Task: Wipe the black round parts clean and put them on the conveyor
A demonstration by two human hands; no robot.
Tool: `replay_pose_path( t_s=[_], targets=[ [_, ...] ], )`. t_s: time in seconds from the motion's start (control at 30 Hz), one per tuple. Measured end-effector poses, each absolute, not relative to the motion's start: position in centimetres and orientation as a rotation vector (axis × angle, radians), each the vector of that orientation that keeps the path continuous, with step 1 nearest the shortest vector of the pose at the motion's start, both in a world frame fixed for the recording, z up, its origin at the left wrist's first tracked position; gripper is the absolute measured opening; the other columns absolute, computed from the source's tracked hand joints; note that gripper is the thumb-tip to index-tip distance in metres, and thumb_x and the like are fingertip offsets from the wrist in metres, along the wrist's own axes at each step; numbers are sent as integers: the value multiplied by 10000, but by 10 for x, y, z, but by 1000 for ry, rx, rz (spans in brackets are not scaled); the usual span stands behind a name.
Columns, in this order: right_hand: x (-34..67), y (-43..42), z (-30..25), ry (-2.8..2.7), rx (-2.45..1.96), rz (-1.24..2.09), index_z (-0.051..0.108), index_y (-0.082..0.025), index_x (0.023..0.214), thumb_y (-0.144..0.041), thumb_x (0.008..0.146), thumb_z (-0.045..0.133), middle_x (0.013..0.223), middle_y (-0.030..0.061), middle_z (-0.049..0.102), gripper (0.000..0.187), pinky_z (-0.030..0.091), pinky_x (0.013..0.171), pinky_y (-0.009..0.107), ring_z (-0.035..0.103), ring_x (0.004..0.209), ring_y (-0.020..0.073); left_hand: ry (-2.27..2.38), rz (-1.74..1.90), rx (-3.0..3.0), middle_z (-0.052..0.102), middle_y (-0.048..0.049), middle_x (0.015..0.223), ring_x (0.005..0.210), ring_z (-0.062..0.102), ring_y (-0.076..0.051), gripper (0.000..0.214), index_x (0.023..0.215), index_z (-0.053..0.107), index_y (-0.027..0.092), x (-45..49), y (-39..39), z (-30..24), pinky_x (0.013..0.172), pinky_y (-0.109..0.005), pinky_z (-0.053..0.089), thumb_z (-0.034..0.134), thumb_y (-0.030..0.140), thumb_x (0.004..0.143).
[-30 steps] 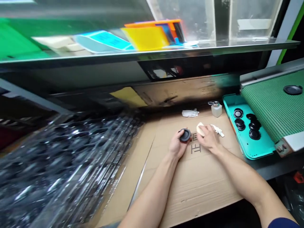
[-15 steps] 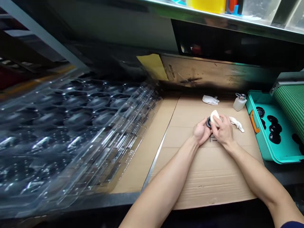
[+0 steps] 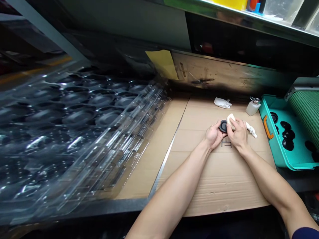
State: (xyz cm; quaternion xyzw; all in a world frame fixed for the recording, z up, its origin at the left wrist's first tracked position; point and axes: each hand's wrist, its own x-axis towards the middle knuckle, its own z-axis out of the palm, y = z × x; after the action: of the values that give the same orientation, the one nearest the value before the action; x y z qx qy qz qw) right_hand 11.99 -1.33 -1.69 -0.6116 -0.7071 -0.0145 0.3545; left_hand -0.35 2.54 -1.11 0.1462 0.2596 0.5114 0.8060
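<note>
My left hand (image 3: 214, 135) is closed around the edge of a round black part (image 3: 223, 126), a shallow disc with a raised ring, held over the cardboard. In my right hand (image 3: 238, 134) is a cream-white pad (image 3: 230, 120), pinched between thumb and fingers. The pad is at the disc's right edge; whether the two touch I cannot tell. Just right of that hand lies a crumpled white cloth (image 3: 251, 129). Behind the hands are another white cloth (image 3: 222, 103) and a small white bottle (image 3: 253, 107) with a metal top.
Stacked clear plastic trays (image 3: 119, 146) with round black parts in their pockets fill the left side. A teal bin (image 3: 281, 156) with an orange handle, holding several black discs, stands at right beside a green conveyor belt (image 3: 306, 109). Cardboard (image 3: 211, 189) covers the bench under a shelf.
The white pad has shifted right relative to the black disc, which shows more of its face now. The camera view has moved slightly.
</note>
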Motion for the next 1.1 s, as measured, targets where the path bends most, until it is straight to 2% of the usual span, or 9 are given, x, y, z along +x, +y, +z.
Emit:
replay_pose_path(
  t_s=[0.13, 0.27, 0.37, 0.5, 0.63, 0.8, 0.9, 1.0, 1.1],
  targets=[
    [119, -18, -16, -1997, -1464, 34, 736, -259, 1289, -357, 995, 567, 1366, 113, 621, 353, 517, 967, 415, 579, 1090, 276, 537, 1053, 295, 767, -151, 1127, 1141, 721, -254, 350, 1043, 692, 129, -5, 25, -12, 1084, -440, 543, 390, 303, 1075],
    [117, -19, -14, -1853, -1603, -29, 749, -234, 1263, -336, 990, 567, 1313, 131, 641, 344, 508, 971, 426, 567, 1105, 293, 555, 1097, 318, 767, -153, 1130, 1159, 714, -247, 343, 1014, 695, 114, -6, 25, -13, 1106, -426, 527, 395, 269, 1071],
    [116, -19, -15, -1999, -1492, 25, 744, -273, 1274, -347, 997, 567, 1342, 95, 640, 337, 507, 968, 395, 577, 1087, 267, 555, 1064, 307, 765, -154, 1150, 1176, 710, -250, 371, 1021, 691, 117, -5, 25, -12, 1119, -433, 518, 364, 281, 1081],
    [118, -16, -17, -1827, -1621, 2, 749, -242, 1272, -328, 985, 577, 1284, 117, 664, 346, 513, 971, 409, 581, 1111, 287, 591, 1085, 328, 774, -154, 1104, 1196, 702, -257, 357, 1043, 689, 108, -5, 24, -11, 1128, -440, 513, 367, 259, 1076],
    [120, -16, -19, -1974, -1488, 49, 748, -291, 1276, -355, 972, 600, 1334, 81, 651, 344, 522, 952, 385, 596, 1073, 263, 582, 1021, 317, 773, -166, 1116, 1198, 703, -272, 387, 1089, 703, 99, -5, 23, -10, 1126, -451, 517, 366, 288, 1075],
    [116, -23, -17, -1901, -1542, 42, 757, -279, 1244, -337, 973, 587, 1279, 94, 668, 325, 526, 955, 390, 600, 1088, 269, 595, 1041, 322, 772, -163, 1106, 1180, 711, -262, 383, 1045, 702, 100, -6, 21, -10, 1109, -425, 527, 366, 280, 1080],
    [119, -16, -18, -1949, -1487, 80, 759, -300, 1234, -349, 958, 611, 1301, 77, 666, 317, 533, 942, 372, 614, 1087, 257, 597, 1029, 329, 769, -172, 1113, 1154, 720, -257, 396, 1059, 700, 95, -5, 22, -11, 1086, -425, 541, 358, 295, 1086],
    [135, 5, -21, -1661, -1680, 124, 769, -246, 1194, -365, 950, 607, 1213, 108, 700, 316, 521, 1006, 409, 628, 1114, 275, 621, 1103, 366, 770, -162, 1115, 1131, 725, -244, 323, 1048, 686, 105, -4, 23, -12, 1039, -429, 565, 395, 244, 1076],
    [153, 15, -21, -1545, -1714, 144, 750, -210, 1186, -398, 952, 582, 1216, 125, 704, 344, 490, 1072, 433, 627, 1152, 283, 616, 1090, 361, 753, -201, 1157, 1118, 727, -269, 391, 1041, 684, 92, -7, 23, -9, 927, -403, 603, 361, 306, 1092]
  ],
)
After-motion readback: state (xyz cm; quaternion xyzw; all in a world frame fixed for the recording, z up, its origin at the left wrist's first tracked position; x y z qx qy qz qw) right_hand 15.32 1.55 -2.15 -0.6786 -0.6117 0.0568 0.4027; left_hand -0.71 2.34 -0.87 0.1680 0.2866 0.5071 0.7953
